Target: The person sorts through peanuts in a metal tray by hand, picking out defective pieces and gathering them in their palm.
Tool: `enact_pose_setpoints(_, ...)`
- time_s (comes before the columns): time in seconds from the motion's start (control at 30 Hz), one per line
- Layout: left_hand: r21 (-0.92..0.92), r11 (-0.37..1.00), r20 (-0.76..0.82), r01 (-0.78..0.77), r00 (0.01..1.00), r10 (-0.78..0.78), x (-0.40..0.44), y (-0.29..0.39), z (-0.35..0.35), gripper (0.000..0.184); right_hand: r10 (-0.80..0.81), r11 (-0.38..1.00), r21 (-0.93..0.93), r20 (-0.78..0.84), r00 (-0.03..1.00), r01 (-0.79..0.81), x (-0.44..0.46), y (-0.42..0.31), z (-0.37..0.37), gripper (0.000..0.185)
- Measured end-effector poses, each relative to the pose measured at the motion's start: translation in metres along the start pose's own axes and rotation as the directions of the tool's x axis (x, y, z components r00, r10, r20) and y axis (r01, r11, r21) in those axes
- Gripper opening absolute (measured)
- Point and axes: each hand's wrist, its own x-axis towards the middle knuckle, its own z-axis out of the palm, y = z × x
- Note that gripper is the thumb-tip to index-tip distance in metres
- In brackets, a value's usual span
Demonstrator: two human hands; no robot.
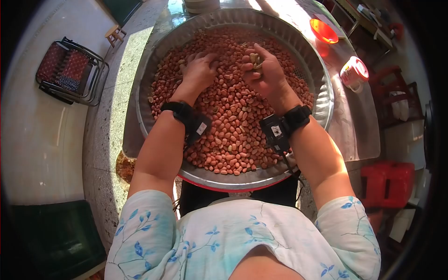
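Observation:
A wide round metal tray [327, 88] stands in front of me, spread with reddish-skinned peanuts [233, 126]. My left hand [200, 72] lies palm down on them at the far left, fingers apart and touching the nuts; the fingertips are partly hidden. Turned palm up, my right hand [266, 72] is above the nuts with its fingers curled round several pale peanut shells [255, 60]. Both wrists carry black straps with small dark boxes, and a cable hangs from the right one.
The tray rests on a table [357, 135] with a shiny cover. On its right are an orange-red bowl [324, 31] and a pink-and-white mug [354, 70]. A red stool [386, 183] is at the lower right. A folded chair [70, 70] and small wooden stool [114, 35] stand left.

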Motion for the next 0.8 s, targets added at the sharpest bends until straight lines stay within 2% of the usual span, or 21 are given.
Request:
enact_pose_setpoints(0.03,0.005,0.996,0.083,-0.088,0.993,0.088,0.0,0.008,-0.004,0.027,0.0,1.0,0.0,0.0,1.0,0.0,-0.002,-0.002,0.001,0.023)
enact_pose_setpoints(0.07,0.005,0.996,0.082,-0.089,0.993,0.088,-0.002,0.017,-0.006,0.027,-0.011,1.0,-0.004,-0.002,1.0,0.011,-0.004,-0.004,0.003,0.022)
enact_pose_setpoints(0.13,-0.162,0.966,0.21,-0.201,0.95,0.233,-0.011,0.038,-0.009,0.024,-0.029,1.0,-0.009,0.0,1.0,0.029,-0.005,-0.009,0.002,0.022)
enact_pose_setpoints(0.23,-0.119,0.902,0.164,-0.416,0.887,0.431,-0.029,0.063,-0.016,0.02,-0.045,0.998,0.055,0.045,0.998,0.042,-0.003,-0.019,-0.002,0.022)
enact_pose_setpoints(0.27,-0.12,0.901,0.164,-0.418,0.886,0.433,-0.03,0.066,-0.021,0.02,-0.054,0.995,0.082,0.054,0.997,0.05,-0.004,-0.022,-0.003,0.022)
enact_pose_setpoints(0.33,-0.185,0.923,0.405,-0.337,0.83,0.384,-0.029,0.072,-0.03,0.014,-0.065,0.99,0.13,0.072,0.995,0.055,-0.006,-0.027,-0.004,0.022)
enact_pose_setpoints(0.37,-0.192,0.92,0.41,-0.342,0.824,0.392,-0.027,0.072,-0.036,0.014,-0.071,0.989,0.133,0.063,0.995,0.062,-0.006,-0.029,-0.005,0.022)
enact_pose_setpoints(0.43,-0.086,0.981,0.51,-0.172,0.839,0.192,-0.022,0.06,-0.048,0.008,-0.103,0.991,0.094,0.03,0.994,0.1,-0.006,-0.03,-0.006,0.021)
enact_pose_setpoints(0.5,-0.055,0.983,0.441,-0.174,0.88,0.18,-0.015,0.03,-0.046,0.008,-0.101,0.99,0.105,0.015,0.995,0.099,-0.004,-0.031,-0.009,0.021)
enact_pose_setpoints(0.6,0.084,0.996,0.387,-0.008,0.922,-0.026,-0.011,0.014,-0.055,0.011,-0.085,0.995,0.046,0.014,0.996,0.084,-0.001,-0.032,-0.012,0.02)
enact_pose_setpoints(0.63,0.081,0.997,0.393,-0.01,0.919,-0.023,-0.01,0.016,-0.052,0.011,-0.086,0.995,0.048,0.007,0.996,0.086,-0.001,-0.031,-0.012,0.02)
enact_pose_setpoints(0.7,-0.025,0.981,0.078,-0.193,0.978,0.195,-0.009,0.022,-0.044,0.01,-0.098,0.995,0.03,-0.021,0.995,0.099,-0.001,-0.034,-0.013,0.02)
enact_pose_setpoints(0.73,-0.223,0.937,0.029,-0.269,0.959,0.283,-0.009,0.034,-0.035,0.009,-0.102,0.994,0.027,-0.026,0.994,0.102,-0.003,-0.036,-0.013,0.02)
enact_pose_setpoints(0.8,-0.214,0.832,-0.101,-0.512,0.859,0.503,-0.014,0.06,-0.018,0.011,-0.137,0.984,0.122,0.069,0.988,0.128,-0.005,-0.04,-0.014,0.02)
